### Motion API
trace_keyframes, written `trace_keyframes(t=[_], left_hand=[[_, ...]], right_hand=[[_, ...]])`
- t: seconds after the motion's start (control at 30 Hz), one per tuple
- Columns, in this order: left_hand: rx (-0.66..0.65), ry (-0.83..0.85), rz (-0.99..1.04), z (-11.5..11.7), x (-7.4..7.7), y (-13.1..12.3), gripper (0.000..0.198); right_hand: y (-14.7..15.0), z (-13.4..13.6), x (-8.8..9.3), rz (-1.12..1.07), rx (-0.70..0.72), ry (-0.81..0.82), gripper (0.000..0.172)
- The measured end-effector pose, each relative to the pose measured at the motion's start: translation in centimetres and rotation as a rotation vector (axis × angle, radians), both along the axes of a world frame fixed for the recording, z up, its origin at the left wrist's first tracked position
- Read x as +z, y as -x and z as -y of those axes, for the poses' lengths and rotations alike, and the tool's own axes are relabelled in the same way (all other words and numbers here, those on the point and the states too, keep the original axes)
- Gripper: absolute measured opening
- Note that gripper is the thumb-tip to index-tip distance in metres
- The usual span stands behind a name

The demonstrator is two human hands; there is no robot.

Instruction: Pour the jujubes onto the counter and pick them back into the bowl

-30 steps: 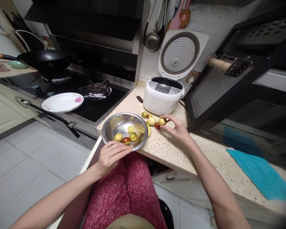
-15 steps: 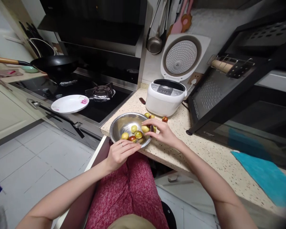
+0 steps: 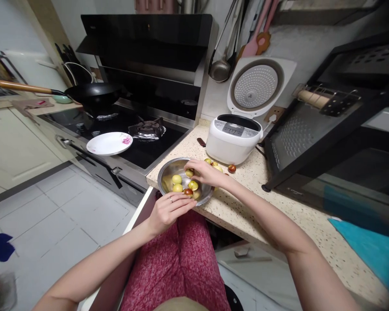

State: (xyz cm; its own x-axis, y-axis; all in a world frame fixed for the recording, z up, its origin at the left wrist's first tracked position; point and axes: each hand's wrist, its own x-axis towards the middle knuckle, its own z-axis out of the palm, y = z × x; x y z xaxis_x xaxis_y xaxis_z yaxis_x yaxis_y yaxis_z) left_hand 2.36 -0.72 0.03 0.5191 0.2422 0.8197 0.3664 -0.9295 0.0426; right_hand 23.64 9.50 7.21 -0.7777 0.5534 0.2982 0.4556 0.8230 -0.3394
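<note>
The right hand [image 3: 206,172] pinches a fruit [image 3: 189,173] at one o'clock over the bowl [image 3: 164,178], best released low; the left hand [image 3: 167,212] pinches the bowl at six o'clock.

A hand could pass between the stove [image 3: 149,153] and rice cooker [image 3: 230,147] (a small dark object [image 3: 201,141] lies there); loose fruits [image 3: 231,168] clutter the cooker's front, the black oven [image 3: 298,160] blocks its right.

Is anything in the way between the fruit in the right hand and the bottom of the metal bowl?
Nothing visible is. The right hand holds the fruit over the metal bowl; the other fruits in there lie nearer the left hand. The right hand hides part of the bowl.
</note>
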Motion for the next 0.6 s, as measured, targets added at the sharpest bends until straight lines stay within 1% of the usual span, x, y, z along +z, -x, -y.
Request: trace_keyframes(t=[0.13, 0.2, 0.3, 0.37, 0.47, 0.53, 0.6], left_hand=[[-0.006, -0.004, 0.006, -0.2, -0.2, 0.1, 0.026], [-0.009, -0.003, -0.001, -0.2, -0.2, 0.1, 0.026], [-0.011, 0.003, -0.009, -0.2, -0.1, 0.2, 0.028], [-0.012, 0.009, -0.007, -0.2, 0.0, 0.2, 0.029], [-0.020, 0.026, -0.003, -0.1, 0.0, 0.3, 0.030], [-0.032, 0.033, 0.005, -0.2, 0.0, 0.3, 0.031], [-0.039, 0.030, 0.016, -0.2, 0.0, 0.4, 0.033]], right_hand=[[-0.2, -0.5, -1.1, 0.095, -0.010, 0.029, 0.033], [-0.3, -0.6, -1.2, 0.107, -0.004, 0.054, 0.033], [-0.8, -0.4, -0.6, 0.071, 0.016, 0.075, 0.033], [-1.8, 0.1, 0.0, 0.001, -0.001, 0.054, 0.032], [-4.1, 1.6, 0.4, -0.163, -0.121, -0.025, 0.025], [-5.7, 2.9, 0.0, -0.241, -0.232, -0.087, 0.022], [-7.0, 4.1, -0.9, -0.259, -0.313, -0.126, 0.022]])
